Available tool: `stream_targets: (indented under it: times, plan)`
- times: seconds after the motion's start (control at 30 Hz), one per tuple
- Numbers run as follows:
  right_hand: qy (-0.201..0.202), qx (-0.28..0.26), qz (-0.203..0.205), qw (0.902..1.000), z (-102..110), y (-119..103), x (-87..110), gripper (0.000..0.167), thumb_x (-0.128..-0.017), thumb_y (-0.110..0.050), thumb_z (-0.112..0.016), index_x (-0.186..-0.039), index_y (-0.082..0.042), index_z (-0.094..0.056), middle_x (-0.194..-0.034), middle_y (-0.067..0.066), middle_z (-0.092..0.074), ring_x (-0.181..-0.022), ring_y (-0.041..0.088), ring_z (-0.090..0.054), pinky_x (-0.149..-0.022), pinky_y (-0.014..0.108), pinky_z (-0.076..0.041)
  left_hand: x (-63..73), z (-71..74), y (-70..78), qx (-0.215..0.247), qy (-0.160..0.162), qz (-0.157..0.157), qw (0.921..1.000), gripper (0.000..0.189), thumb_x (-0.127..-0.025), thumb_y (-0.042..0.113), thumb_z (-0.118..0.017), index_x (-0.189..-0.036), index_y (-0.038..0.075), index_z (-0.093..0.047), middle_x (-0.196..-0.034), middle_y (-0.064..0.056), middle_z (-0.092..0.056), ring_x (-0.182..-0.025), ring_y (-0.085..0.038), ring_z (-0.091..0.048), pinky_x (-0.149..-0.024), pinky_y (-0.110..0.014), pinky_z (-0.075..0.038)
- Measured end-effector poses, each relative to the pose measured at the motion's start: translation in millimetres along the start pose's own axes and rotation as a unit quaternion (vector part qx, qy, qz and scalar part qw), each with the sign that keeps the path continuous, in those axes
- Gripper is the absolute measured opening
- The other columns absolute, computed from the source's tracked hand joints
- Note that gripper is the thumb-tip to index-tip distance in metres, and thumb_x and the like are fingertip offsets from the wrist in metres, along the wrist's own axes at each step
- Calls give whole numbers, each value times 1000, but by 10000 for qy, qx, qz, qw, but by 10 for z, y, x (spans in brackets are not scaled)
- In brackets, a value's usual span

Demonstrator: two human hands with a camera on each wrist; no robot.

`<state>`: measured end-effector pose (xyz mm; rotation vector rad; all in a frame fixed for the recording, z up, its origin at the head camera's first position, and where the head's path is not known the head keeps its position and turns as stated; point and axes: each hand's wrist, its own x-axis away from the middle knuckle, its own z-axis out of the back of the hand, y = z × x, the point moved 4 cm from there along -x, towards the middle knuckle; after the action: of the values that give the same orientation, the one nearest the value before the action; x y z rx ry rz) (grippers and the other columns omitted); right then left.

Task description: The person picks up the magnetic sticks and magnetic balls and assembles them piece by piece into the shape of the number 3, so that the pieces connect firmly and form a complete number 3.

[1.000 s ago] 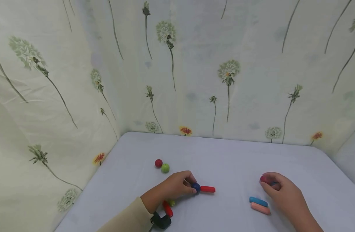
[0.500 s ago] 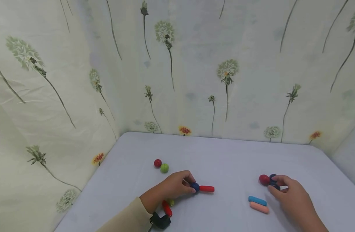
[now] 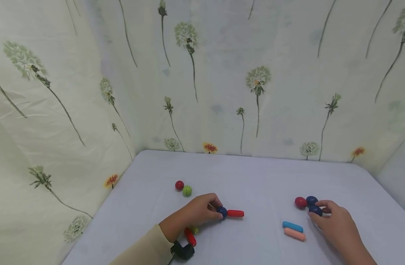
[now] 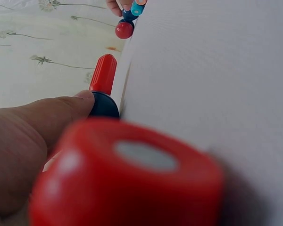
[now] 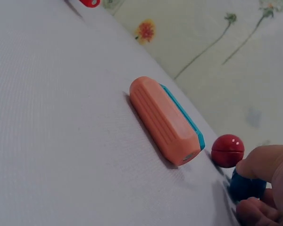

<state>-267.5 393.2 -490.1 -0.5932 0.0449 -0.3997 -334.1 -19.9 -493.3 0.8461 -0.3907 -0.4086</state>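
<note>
My left hand (image 3: 200,210) pinches a dark blue ball (image 3: 222,212) between thumb and fingers, low at the table. A ribbed red rod (image 3: 235,213) sticks out from the ball's right side, end against it. Over on the right, my right hand (image 3: 338,222) holds another dark blue ball (image 3: 315,211), thumb and finger on either side of it. Beside that one sit a third dark blue ball (image 3: 312,200) and a red ball (image 3: 300,202), close together. The right wrist view shows the thumb over the held blue ball (image 5: 247,186), with curled fingers behind it.
A blue rod (image 3: 292,226) and a salmon rod (image 3: 294,234) lie side by side left of my right hand. Under my left wrist are a red rod (image 3: 190,237) and a yellow-green ball (image 3: 194,230). Further back sit a red ball (image 3: 179,185) and a green ball (image 3: 187,190).
My right hand has shifted from the red ball toward the near blue ball, drawing back to the right and uncovering both blue balls. My left hand keeps its hold.
</note>
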Motion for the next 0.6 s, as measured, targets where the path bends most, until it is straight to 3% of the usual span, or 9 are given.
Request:
stream_targets:
  times: [0.2, 0.43, 0.6]
  plan:
    - [-226, -10, -68, 9997, 9, 20, -33, 65, -92, -31, -79, -137, 5, -49, -132, 39, -53, -116, 53, -54, -88, 63, -51, -24, 10, 2, -22, 27, -36, 10000, 24, -91, 25, -84, -107, 30, -67, -105, 13, -68, -93, -10, -63, -89, -31, -57]
    - [-200, -51, -247, 9995, 3, 22, -33, 61, -94, -30, -76, -136, 4, -48, -135, 38, -52, -120, 54, -52, -91, 67, -49, -13, 7, 15, -7, 34, -31, 10000, 24, -90, 24, -84, -106, 29, -67, -105, 13, -68, -93, -10, -63, -89, -32, -58]
    - [-192, -284, -379, 9987, -20, 14, -12, 59, -95, -27, -74, -138, 4, -47, -136, 37, -52, -112, 47, -60, -79, 49, -59, 7, 7, 29, 23, 13, -5, 10000, 25, -90, 23, -85, -107, 28, -67, -105, 12, -68, -93, -11, -63, -89, -32, -58]
